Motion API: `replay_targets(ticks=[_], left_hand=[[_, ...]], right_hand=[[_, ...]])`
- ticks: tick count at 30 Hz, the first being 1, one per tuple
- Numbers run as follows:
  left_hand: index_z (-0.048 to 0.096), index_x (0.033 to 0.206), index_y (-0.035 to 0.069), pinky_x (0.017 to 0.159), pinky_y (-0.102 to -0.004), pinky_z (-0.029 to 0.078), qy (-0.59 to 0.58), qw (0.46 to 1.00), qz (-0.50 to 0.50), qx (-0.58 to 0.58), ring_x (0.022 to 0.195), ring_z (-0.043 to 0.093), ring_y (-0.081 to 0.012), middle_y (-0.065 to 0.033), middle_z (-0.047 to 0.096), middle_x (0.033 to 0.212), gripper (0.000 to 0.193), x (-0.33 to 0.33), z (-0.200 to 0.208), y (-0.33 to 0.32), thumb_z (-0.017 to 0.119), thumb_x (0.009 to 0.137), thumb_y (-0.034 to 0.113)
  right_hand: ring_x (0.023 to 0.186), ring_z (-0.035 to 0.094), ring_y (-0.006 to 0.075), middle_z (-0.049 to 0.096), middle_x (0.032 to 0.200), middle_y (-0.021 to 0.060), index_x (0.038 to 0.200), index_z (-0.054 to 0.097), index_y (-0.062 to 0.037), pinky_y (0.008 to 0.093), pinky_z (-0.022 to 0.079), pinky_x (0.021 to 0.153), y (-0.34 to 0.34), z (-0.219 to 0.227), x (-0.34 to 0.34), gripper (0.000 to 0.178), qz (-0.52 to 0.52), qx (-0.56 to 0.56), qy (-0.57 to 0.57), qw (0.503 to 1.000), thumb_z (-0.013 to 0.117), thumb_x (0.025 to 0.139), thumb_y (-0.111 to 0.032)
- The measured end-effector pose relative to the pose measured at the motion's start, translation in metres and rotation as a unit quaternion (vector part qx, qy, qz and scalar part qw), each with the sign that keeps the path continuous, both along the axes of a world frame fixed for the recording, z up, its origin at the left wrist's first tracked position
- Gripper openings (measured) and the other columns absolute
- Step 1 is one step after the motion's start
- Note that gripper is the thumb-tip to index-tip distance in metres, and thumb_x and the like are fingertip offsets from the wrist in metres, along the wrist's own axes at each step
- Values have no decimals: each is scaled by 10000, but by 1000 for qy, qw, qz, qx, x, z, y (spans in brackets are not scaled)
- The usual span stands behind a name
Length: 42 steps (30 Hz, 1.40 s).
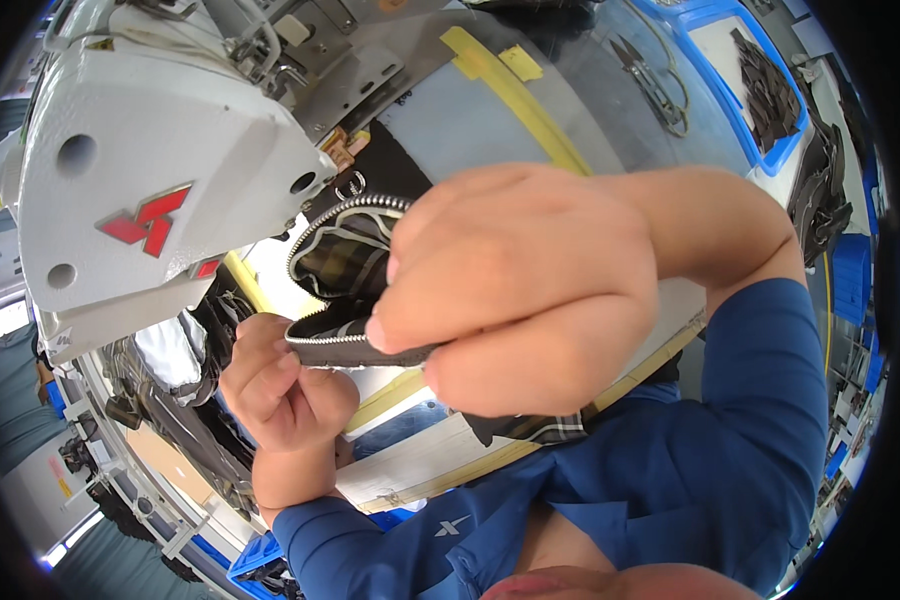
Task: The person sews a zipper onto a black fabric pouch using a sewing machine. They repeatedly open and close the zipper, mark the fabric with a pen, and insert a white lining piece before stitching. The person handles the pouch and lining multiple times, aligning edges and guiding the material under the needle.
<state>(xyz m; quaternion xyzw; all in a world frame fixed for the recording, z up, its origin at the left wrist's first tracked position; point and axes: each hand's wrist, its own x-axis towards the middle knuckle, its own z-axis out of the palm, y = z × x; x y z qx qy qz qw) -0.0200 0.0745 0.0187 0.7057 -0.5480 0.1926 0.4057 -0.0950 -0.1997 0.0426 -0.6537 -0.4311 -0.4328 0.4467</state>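
Note:
Between my hands is a dark zippered pouch [332,352], its metal zipper parted and its plaid lining showing inside. My left hand [288,385] pinches the left end of the zippered edge between thumb and fingers. From the other side, my right hand [530,290] grips the pouch, with the thumb along the near zipper edge and the fingers curled over it. That hand covers the right part of the pouch, so the zipper pull cannot be seen. Just beyond the pouch lies dark fabric with metal rings [350,186].
A white sewing machine head [170,170] stands close on the left. Scissors [650,85] lie at the far right, near a blue tray [760,150] of dark pieces. Yellow tape [515,95] crosses the tabletop. Dark fabric [195,420] is heaped at the left.

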Motion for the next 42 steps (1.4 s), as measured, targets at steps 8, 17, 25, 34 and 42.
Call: replay_targets(ticks=[8,17,25,34,42], left_hand=[[495,1218,87,856,-478,541,-27,999,11,15,968,651,-344,-145,569,1188,247,-5,11,8,583,1002,6],[499,1197,70,748,-489,518,-85,993,7,78,829,598,-301,-115,512,1076,304,-7,38,9,536,933,-77],[519,1194,78,751,-470,513,-120,990,21,73,831,590,-288,-96,501,1067,409,-9,39,12,544,835,-117],[576,1228,143,735,-410,464,-130,990,29,53,871,644,-244,-45,548,1092,623,-8,37,14,707,682,-126],[617,1226,116,694,-380,438,-155,986,11,65,854,635,-224,-44,608,1074,529,-13,47,18,726,750,-88]], right_hand=[[830,727,329,710,1083,260,843,637,24,443,618,770,-10,11,-8,32,-6,-53,31,998,661,825,37],[930,735,332,677,1151,223,883,652,24,455,613,817,-18,11,-8,116,-14,-102,27,994,720,796,60],[978,724,332,653,1192,205,931,659,13,462,611,848,-19,9,-11,168,-21,-111,37,993,737,793,69],[996,719,336,649,1204,199,949,660,12,471,603,867,-20,9,-13,191,-18,-117,51,992,735,787,79],[938,700,317,642,1232,203,1027,621,-16,473,592,846,-21,10,-12,252,-26,-145,52,988,709,803,61]])
